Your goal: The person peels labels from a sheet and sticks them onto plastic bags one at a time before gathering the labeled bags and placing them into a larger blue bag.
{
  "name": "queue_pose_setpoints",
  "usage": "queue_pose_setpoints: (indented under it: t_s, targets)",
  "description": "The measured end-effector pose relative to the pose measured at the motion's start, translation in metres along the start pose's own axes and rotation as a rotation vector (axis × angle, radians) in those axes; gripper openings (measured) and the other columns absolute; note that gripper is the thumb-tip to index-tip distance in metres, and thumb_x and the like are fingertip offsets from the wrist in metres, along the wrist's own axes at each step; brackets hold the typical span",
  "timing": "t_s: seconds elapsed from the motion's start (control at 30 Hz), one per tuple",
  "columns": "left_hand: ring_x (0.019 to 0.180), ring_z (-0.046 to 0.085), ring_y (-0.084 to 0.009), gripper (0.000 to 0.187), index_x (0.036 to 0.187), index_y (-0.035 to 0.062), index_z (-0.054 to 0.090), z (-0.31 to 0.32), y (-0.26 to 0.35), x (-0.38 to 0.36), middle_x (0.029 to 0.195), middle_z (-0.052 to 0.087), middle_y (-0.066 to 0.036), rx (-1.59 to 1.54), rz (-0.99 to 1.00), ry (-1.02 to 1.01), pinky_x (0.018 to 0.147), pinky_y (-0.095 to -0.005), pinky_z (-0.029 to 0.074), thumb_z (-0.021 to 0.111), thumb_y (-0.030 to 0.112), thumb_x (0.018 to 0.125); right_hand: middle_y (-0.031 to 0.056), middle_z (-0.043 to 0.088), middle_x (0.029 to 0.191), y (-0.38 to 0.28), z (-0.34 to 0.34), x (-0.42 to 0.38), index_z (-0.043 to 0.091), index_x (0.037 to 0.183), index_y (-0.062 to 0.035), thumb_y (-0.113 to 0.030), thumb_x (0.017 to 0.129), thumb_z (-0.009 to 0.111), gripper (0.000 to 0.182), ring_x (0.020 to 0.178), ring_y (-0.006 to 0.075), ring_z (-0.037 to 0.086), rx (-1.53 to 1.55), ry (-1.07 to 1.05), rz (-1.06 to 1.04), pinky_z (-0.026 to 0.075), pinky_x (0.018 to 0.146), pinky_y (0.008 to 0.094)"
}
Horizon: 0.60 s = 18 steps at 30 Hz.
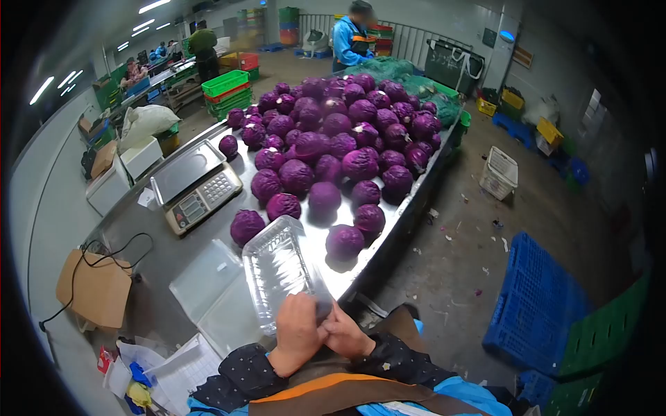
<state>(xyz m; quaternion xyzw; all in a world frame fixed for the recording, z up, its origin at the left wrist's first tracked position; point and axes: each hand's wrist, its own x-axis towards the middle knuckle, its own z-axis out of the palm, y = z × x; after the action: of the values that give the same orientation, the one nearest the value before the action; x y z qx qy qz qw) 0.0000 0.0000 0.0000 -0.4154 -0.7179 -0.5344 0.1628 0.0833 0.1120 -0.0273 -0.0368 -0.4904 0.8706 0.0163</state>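
Observation:
A clear plastic tray [276, 267], possibly several nested together, is tilted above the near end of the metal table. My left hand [298, 331] has its fingers curled over the tray's near end. Beside it, touching, my right hand [347, 334] is closed at the tray's near right corner, its fingertips partly hidden. Purple cabbages [345, 243] lie just past the tray, the closest ones near its far right side. Under and left of the tray is a flat translucent plastic sheet or folder [211, 281].
A digital scale [201, 197] stands on the metal table [149, 243] at left. Papers [184, 374] and a cardboard box [94, 288] are at the near left. Blue pallets [534, 305] and a white basket [499, 173] occupy the right floor. A person in blue [350, 41] stands beyond the table.

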Motion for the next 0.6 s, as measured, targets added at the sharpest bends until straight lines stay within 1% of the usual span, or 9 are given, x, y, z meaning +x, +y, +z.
queue_pose_setpoints:
  t_s: [0.07, 0.1, 0.2, 0.3, 0.4, 0.43, 0.47, 0.5, 0.6]
  targets:
    - [0.077, 0.05, -0.0319, 0.032, 0.089, 0.0026, 0.051, 0.001, -0.001, -0.001, 0.081, 0.05, -0.013, 0.017, 0.104, -0.201, 0.065, -0.0397, 0.041, 0.064, 0.01, 0.06, 0.0042, 0.055, 0.111, 0.004, 0.004, -0.002, 0.034, 0.131, -0.0113, -0.029, 0.088, 0.059, 0.054, 0.105, 0.0139, 0.055, 0.071, 0.09, -0.001, 0.047, 0.086, 0.0269]
    - [0.077, 0.05, -0.0319, 0.032, 0.089, 0.0026, 0.051, -0.031, -0.008, -0.007, 0.081, 0.05, -0.013, 0.223, 0.137, -0.436, 0.065, -0.0397, 0.041, 0.064, 0.01, 0.06, 0.0034, 0.058, 0.102, 0.065, 0.031, 0.013, 0.046, 0.12, -0.0096, -0.031, 0.09, 0.056, 0.037, 0.096, 0.0141, 0.058, 0.374, 0.235, -0.059, 0.049, 0.08, 0.026]
    - [0.076, 0.05, -0.0315, 0.026, 0.088, -0.0001, 0.05, 0.049, 0.011, -0.003, 0.08, 0.049, -0.014, 0.209, 0.221, -0.564, 0.067, -0.0396, 0.042, 0.059, 0.005, 0.065, 0.0047, 0.058, 0.102, 0.038, -0.029, -0.01, 0.052, 0.113, -0.0081, -0.038, 0.089, 0.057, 0.039, 0.094, 0.0162, 0.057, 0.747, 0.254, -0.038, 0.048, 0.083, 0.0304]
    - [0.078, 0.05, -0.032, 0.028, 0.093, -0.0023, 0.051, 0.13, 0.044, 0.004, 0.083, 0.051, -0.015, 0.044, 0.272, -0.74, 0.07, -0.0406, 0.043, 0.059, 0.005, 0.068, 0.0089, 0.06, 0.098, 0.035, -0.116, -0.042, 0.057, 0.098, -0.0055, -0.043, 0.085, 0.058, 0.04, 0.094, 0.0193, 0.057, 0.937, 0.514, -0.022, 0.047, 0.083, 0.0348]
    - [0.097, 0.051, -0.0347, 0.041, 0.109, -0.0032, 0.049, 0.219, 0.052, -0.016, 0.102, 0.051, -0.019, -0.073, 0.358, -1.029, 0.084, -0.0403, 0.043, 0.061, 0.005, 0.07, 0.0098, 0.062, 0.087, 0.0, -0.203, -0.104, 0.058, 0.091, -0.0048, -0.028, 0.086, 0.054, 0.025, 0.083, 0.0209, 0.06, 1.089, 0.401, 0.006, 0.048, 0.077, 0.0335]
    - [0.104, 0.049, -0.0354, 0.046, 0.113, -0.0027, 0.048, 0.246, 0.053, -0.018, 0.109, 0.049, -0.02, -0.144, 0.419, -1.161, 0.089, -0.0397, 0.042, 0.061, 0.005, 0.07, 0.0093, 0.063, 0.085, 0.017, -0.25, -0.122, 0.058, 0.093, -0.0038, -0.024, 0.085, 0.054, 0.022, 0.08, 0.0221, 0.061, 1.253, 0.187, -0.092, 0.049, 0.078, 0.0353]
    - [0.112, 0.045, -0.0353, 0.049, 0.116, -0.0007, 0.047, 0.267, 0.053, -0.027, 0.117, 0.045, -0.021, -0.153, 0.401, -1.271, 0.094, -0.0389, 0.04, 0.063, 0.006, 0.07, 0.0096, 0.063, 0.089, 0.019, -0.279, -0.133, 0.058, 0.096, -0.0025, -0.015, 0.083, 0.054, 0.019, 0.083, 0.0227, 0.061, 0.938, 0.773, -0.042, 0.049, 0.08, 0.0364]
    - [0.109, 0.048, -0.0353, 0.048, 0.115, -0.0006, 0.048, 0.289, 0.053, -0.03, 0.112, 0.049, -0.019, -0.262, 0.361, -1.331, 0.092, -0.04, 0.041, 0.064, 0.007, 0.071, 0.0103, 0.062, 0.093, 0.068, -0.33, -0.15, 0.057, 0.1, -0.0007, -0.006, 0.079, 0.055, 0.022, 0.089, 0.0221, 0.06, 0.389, 0.944, -0.217, 0.049, 0.081, 0.0359]
    - [0.105, 0.051, -0.0357, 0.043, 0.114, 0.0008, 0.05, 0.32, 0.05, -0.025, 0.11, 0.053, -0.019, -0.291, 0.152, -1.588, 0.088, -0.0407, 0.043, 0.063, 0.014, 0.074, 0.0121, 0.059, 0.103, 0.021, -0.379, -0.186, 0.051, 0.113, 0.0021, 0.009, 0.07, 0.048, 0.044, 0.096, 0.0223, 0.057, 0.53, 1.312, -0.285, 0.046, 0.085, 0.0324]
